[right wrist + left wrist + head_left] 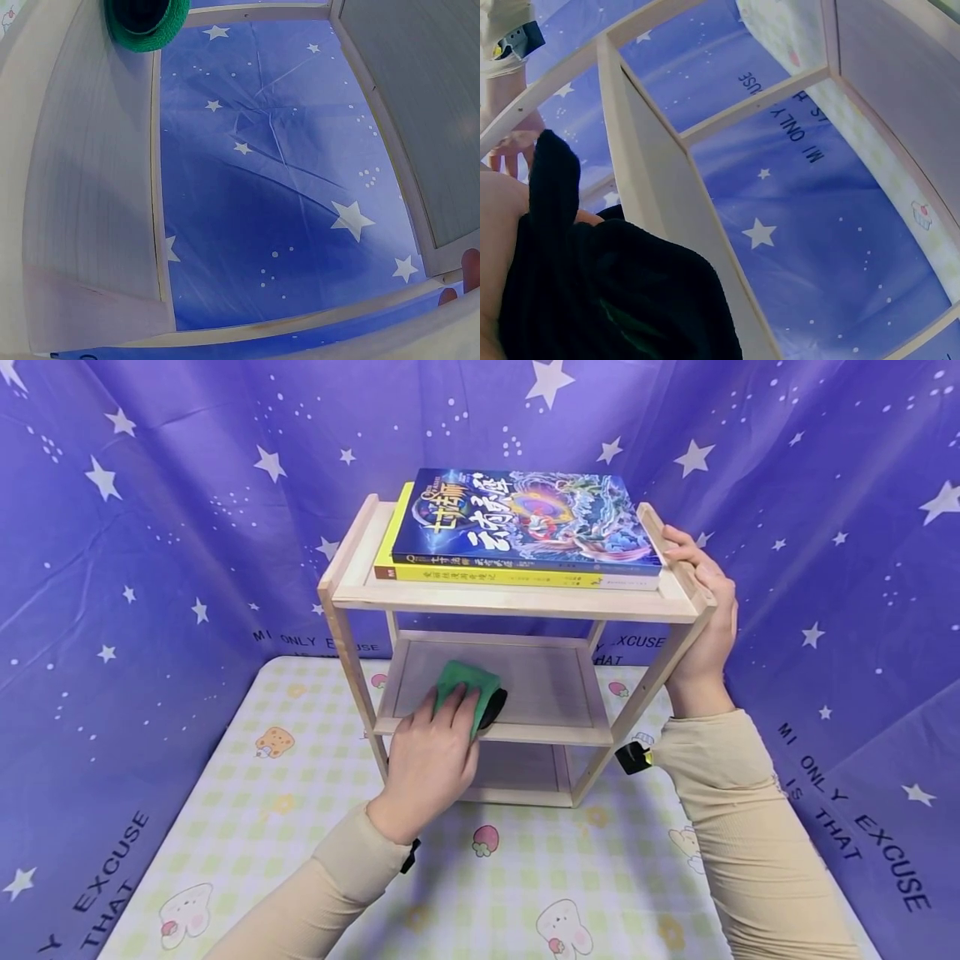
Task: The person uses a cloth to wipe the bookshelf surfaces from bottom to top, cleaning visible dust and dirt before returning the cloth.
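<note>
Pressing the green cloth (467,675) onto the middle shelf (543,687), your left hand (433,750) is working through the front of the wooden rack (517,603). Its fingers are bending over the cloth and holding it bunched, with a dark side showing at the right. Your right hand (711,610), well apart from the left, is gripping the rack's upper right side, fingers curling over the end rail.

You seem to be wiping down the middle board while bracing the frame; how much of it is done, the views are not telling. The rack is standing on the checked tablecloth (300,860), with the blue book (525,518) lying over the yellow book (480,575) on top.

The next move is probably calling for flat, even pressure towards the bare right part and the corners along the rails. Your right hand should be holding firm meanwhile, since a tipping frame might be sending the loose books sliding.
</note>
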Demonstrator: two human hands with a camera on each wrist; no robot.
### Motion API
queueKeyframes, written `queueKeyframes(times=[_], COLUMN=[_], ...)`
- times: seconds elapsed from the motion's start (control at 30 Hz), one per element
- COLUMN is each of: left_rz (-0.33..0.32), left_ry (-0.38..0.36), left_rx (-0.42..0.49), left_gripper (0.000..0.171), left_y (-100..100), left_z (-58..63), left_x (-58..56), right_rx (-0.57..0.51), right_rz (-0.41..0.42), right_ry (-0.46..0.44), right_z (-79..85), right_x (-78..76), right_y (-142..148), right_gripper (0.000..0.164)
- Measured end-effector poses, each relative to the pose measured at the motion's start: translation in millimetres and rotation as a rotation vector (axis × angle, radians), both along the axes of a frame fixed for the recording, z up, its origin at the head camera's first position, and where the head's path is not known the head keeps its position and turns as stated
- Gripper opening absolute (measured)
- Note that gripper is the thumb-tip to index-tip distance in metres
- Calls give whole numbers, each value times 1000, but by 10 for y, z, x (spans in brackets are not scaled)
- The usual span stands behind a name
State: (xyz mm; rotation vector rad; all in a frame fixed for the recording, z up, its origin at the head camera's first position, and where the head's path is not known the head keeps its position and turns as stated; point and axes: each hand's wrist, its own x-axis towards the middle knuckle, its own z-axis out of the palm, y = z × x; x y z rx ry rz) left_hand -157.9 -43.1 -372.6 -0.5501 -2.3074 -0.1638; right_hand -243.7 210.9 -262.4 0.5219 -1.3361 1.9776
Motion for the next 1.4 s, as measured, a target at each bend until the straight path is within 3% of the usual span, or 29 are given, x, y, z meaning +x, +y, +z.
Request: queueKeyframes(times=[0.57, 0.8, 1.4], left_rz=[6, 22, 3], left_ry=[-19, -38, -89], left_rx=[-1, -14, -10], left_gripper=[44, 43, 41], left_y=[60, 98, 191], left_z=[30, 38, 60], left_x=[-23, -35, -85], right_rx=[6, -56, -44], right_rz=[2, 28, 30], right_ry=[7, 32, 31], right_z=[-3, 13, -11], right_x=[-12, -30, -41], right_y=[8, -16, 7], right_gripper=[44, 44, 44])
